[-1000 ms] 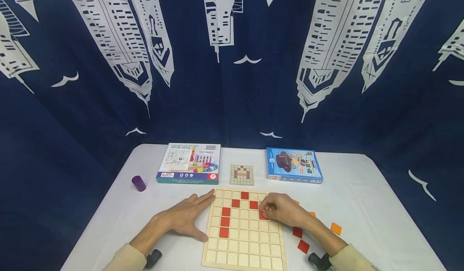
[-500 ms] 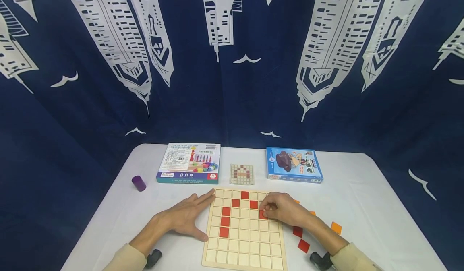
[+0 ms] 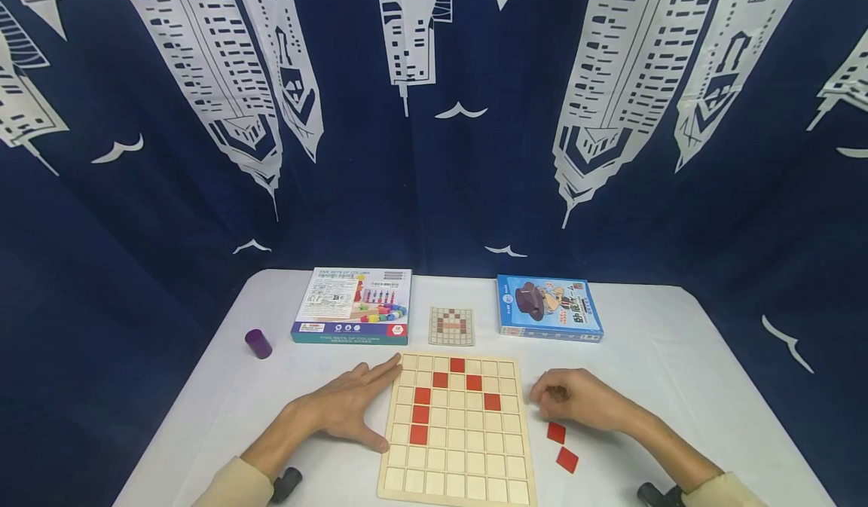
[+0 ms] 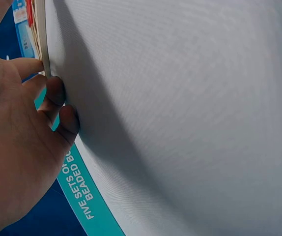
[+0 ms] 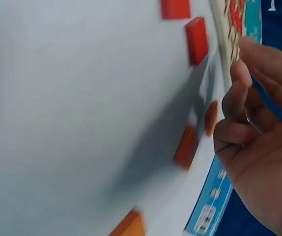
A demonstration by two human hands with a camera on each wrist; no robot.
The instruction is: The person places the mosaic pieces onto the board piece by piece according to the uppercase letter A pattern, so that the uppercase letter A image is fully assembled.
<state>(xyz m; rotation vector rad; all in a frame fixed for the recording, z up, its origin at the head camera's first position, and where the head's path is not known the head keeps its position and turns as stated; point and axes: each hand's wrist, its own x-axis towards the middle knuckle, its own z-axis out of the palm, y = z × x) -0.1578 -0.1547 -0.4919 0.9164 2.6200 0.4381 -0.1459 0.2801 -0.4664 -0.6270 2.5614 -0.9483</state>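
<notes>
A wooden grid board [image 3: 456,462] lies on the white table, with several red square tiles in its cells. The rightmost of these, a red tile [image 3: 492,401], sits flat in its cell. My left hand [image 3: 353,405] is spread along the board's left side, its thumb and index fingertip at the edge. Off the board's right edge, over the table, is my right hand [image 3: 583,400], fingers loosely bent with nothing between them. Just below it lie two loose red tiles [image 3: 556,432]. Orange tiles [image 5: 185,147] under it appear in the right wrist view; in the head view the hand and forearm hide them.
Beyond the board lies a small pattern card [image 3: 451,327]. A beaded-boxes game box [image 3: 353,306] stands at the back left, a blue box [image 3: 550,309] at the back right. On the far left is a purple cylinder [image 3: 258,343].
My right hand has let go of the red tile in the board's cell and moved right, off the board to above the loose tiles. My left hand has stayed in place.
</notes>
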